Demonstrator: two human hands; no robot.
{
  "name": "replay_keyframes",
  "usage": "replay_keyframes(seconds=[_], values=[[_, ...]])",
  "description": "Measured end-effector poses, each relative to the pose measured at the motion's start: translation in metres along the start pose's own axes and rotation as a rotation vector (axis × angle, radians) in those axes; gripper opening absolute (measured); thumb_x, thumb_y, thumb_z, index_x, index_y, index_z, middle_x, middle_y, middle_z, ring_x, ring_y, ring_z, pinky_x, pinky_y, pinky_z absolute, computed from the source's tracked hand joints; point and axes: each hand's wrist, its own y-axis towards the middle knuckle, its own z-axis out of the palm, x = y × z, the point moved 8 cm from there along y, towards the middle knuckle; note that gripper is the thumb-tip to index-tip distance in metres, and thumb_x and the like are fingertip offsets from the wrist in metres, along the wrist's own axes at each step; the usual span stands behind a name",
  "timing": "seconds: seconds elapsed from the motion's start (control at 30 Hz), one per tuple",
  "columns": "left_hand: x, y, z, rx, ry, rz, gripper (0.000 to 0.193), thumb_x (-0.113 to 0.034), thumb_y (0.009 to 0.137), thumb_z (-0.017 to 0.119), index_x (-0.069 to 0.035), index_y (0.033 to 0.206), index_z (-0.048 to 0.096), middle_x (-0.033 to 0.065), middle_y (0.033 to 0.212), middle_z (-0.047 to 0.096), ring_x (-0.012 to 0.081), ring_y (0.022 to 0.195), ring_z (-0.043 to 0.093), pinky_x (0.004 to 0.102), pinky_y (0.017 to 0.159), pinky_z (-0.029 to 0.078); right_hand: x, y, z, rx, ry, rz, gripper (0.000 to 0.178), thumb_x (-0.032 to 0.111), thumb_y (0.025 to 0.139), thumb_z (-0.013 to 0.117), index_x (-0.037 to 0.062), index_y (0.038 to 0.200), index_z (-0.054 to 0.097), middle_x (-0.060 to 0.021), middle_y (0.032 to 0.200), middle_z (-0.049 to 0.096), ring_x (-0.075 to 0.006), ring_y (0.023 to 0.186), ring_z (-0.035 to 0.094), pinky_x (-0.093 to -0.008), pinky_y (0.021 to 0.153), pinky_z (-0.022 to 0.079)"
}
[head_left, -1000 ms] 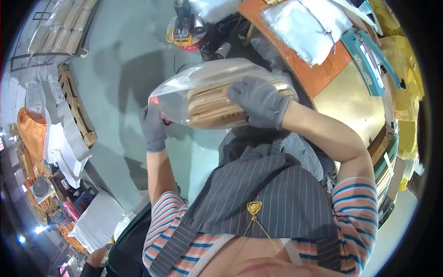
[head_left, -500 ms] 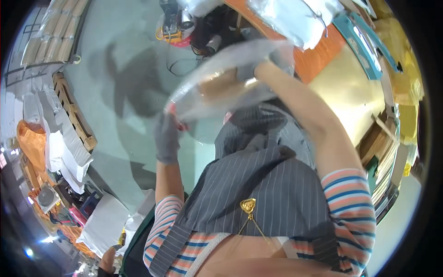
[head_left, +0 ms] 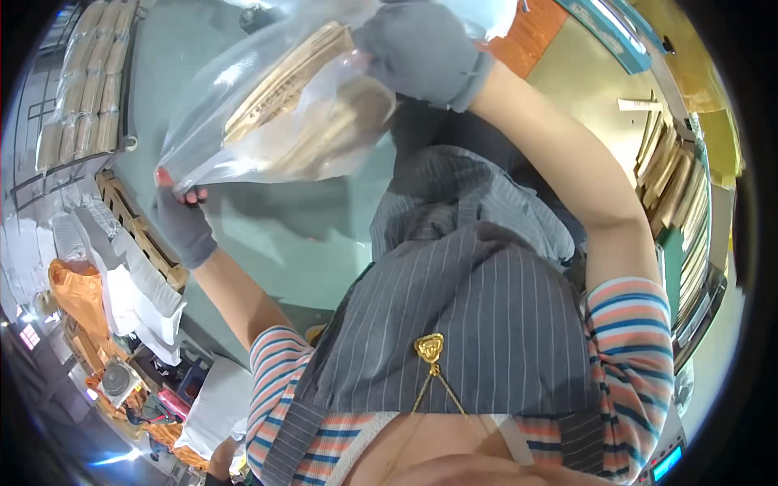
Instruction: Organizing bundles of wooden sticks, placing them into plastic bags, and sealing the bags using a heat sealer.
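A clear plastic bag (head_left: 207, 154) is stretched between my hands over the grey-green floor. Inside lies a stack of flat brown pieces (head_left: 284, 85), which look like cardboard or paper. My left hand (head_left: 185, 217), in a grey fingerless glove, pinches the bag's lower left corner with thumb and fingers. At the opposite, upper right end, my gloved right hand (head_left: 421, 53) is closed on the bag; its fingertips are partly hidden by the plastic and the stack.
To the right is a worktop (head_left: 567, 101) with a teal tool (head_left: 604, 28) at its far end. Cardboard pieces (head_left: 677, 178) stand beside it. At left are wrapped brown bundles (head_left: 89, 89), a wooden pallet (head_left: 138, 223) and an orange bag (head_left: 77, 296). Another person's hand (head_left: 223, 462) shows lower left.
The bag and its stack have moved left and come closer to view. My left hand has gone left and up, my right hand up and slightly left. The motion blur is mostly gone.
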Motion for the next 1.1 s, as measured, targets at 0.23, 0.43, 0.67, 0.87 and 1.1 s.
replay_keyframes(seconds=[0.23,0.43,0.67,0.87,1.1], values=[[0.071,0.025,0.007,0.187,0.522,-0.226,0.042,-0.037,0.088,0.057,-0.005,0.064,0.046,0.0049,0.053,0.046,0.0161,0.043,0.048,0.0287,0.044,0.042,-0.034,-0.017,0.079,0.26,-0.114,0.01,0.021,0.013,0.075,0.053,0.0129,0.086,0.07,-0.0048,0.105,0.061,-0.022,0.103,0.054,-0.0364,0.093,0.036],[0.063,0.134,-0.044,0.475,1.374,0.427,0.049,-0.026,0.082,0.063,0.008,0.116,0.051,0.0202,0.113,0.056,0.0227,0.101,0.054,0.0344,0.085,0.044,-0.023,-0.002,0.05,0.052,-0.06,0.044,0.024,0.025,0.069,0.059,0.0117,0.086,0.069,-0.0101,0.091,0.066,-0.0279,0.093,0.06,-0.0418,0.084,0.042],[0.048,0.122,0.101,0.669,2.009,-0.061,0.055,-0.025,0.073,0.064,-0.004,0.122,0.053,0.0235,0.123,0.052,0.0235,0.112,0.052,0.0322,0.092,0.04,-0.09,-0.116,-0.015,0.426,0.135,0.427,0.045,0.041,0.076,0.058,0.0125,0.111,0.06,-0.0147,0.104,0.062,-0.0318,0.097,0.059,-0.0412,0.081,0.046],[0.106,0.18,0.04,0.748,1.541,-0.277,0.045,-0.039,0.088,0.047,-0.007,0.118,0.057,0.017,0.112,0.059,0.023,0.101,0.058,0.0336,0.086,0.046,-0.18,-0.258,-0.066,0.32,0.324,0.985,0.041,0.041,0.084,0.055,0.0088,0.109,0.06,-0.0097,0.107,0.063,-0.0283,0.092,0.061,-0.0348,0.081,0.047],[0.118,0.117,0.149,0.434,1.782,0.514,0.035,-0.034,0.08,0.054,-0.004,0.093,0.065,0.0202,0.099,0.063,0.037,0.096,0.058,0.0413,0.085,0.044,-0.227,-0.34,-0.057,0.039,0.513,0.876,0.026,0.019,0.088,0.059,-0.0006,0.106,0.059,-0.0054,0.093,0.063,-0.0114,0.087,0.057,-0.0243,0.079,0.045]])
